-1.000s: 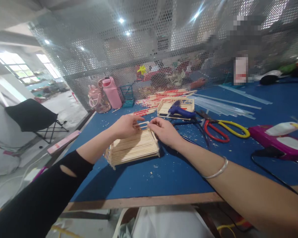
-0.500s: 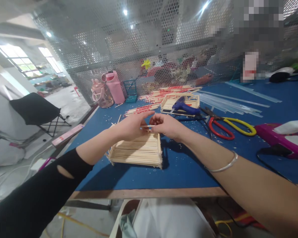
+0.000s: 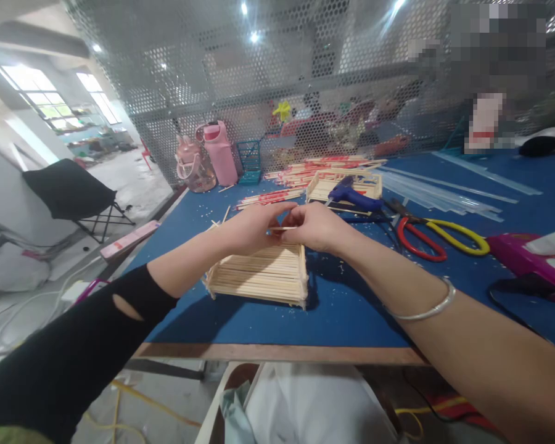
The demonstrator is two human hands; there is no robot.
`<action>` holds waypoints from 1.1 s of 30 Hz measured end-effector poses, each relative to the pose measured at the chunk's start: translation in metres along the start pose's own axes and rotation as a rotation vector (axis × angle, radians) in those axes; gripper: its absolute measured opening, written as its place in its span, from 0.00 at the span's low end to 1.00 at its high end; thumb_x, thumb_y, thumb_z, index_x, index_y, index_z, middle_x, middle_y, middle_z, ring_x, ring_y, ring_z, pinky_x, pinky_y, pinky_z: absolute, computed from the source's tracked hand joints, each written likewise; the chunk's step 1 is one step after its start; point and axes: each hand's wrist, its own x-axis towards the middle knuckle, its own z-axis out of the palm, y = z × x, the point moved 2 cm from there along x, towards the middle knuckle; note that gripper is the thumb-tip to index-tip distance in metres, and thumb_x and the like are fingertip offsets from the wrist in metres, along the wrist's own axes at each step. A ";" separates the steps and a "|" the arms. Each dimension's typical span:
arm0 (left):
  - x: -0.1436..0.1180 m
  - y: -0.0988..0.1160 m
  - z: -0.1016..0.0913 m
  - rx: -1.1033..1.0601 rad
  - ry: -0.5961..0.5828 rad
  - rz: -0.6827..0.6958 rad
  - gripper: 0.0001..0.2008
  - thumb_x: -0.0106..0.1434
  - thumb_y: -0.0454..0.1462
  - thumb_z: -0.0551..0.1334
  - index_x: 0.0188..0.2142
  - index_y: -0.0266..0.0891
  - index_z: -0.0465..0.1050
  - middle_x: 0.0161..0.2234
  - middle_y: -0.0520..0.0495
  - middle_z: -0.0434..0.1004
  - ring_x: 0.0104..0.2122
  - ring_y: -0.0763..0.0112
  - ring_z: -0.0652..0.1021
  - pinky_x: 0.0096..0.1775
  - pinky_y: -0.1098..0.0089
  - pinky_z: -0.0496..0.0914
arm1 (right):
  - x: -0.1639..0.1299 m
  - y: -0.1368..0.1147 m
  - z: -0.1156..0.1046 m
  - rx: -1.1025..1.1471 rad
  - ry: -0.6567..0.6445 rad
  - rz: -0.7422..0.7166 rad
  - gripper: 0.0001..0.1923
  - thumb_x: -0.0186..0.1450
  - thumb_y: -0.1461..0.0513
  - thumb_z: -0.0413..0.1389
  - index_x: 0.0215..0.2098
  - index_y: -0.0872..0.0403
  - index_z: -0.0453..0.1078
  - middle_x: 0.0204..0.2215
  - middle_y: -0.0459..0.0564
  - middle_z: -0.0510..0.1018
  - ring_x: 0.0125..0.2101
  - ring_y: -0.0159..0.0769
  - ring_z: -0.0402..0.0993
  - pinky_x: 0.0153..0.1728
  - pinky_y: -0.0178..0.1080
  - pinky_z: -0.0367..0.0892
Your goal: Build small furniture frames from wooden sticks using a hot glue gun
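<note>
My right hand [image 3: 321, 227] pinches a thin wooden stick [image 3: 284, 229] between thumb and fingers, above the far side of a small tray-like frame. This frame [image 3: 259, 277] is built of pale sticks laid side by side, with whitish glue at its corners, and rests on the blue table. From the other side my left hand [image 3: 250, 227] closes on the stick's left end, its fingers partly hidden. Both hands cover the frame's back edge. Beyond them a blue glue gun [image 3: 355, 196] lies on a second stick frame [image 3: 321, 187].
Red-and-yellow-handled scissors [image 3: 420, 240] and a magenta tool [image 3: 522, 265] lie to the right. Clear glue sticks [image 3: 435, 194] and red-marked wooden sticks [image 3: 314, 172] lie farther back. Pink bottles [image 3: 221, 154] stand against the perforated metal screen [image 3: 240, 92].
The view has shifted slightly, so the table's contents sit a little farther right. Both hands stay together over the frame, with the stick still between them.
</note>
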 end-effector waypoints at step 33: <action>-0.003 -0.002 0.007 0.138 0.006 -0.042 0.30 0.58 0.34 0.60 0.59 0.38 0.56 0.49 0.42 0.75 0.42 0.64 0.77 0.42 0.68 0.68 | 0.001 0.010 0.008 0.181 0.019 0.050 0.02 0.44 0.66 0.57 0.18 0.54 0.68 0.16 0.41 0.68 0.21 0.30 0.63 0.23 0.33 0.55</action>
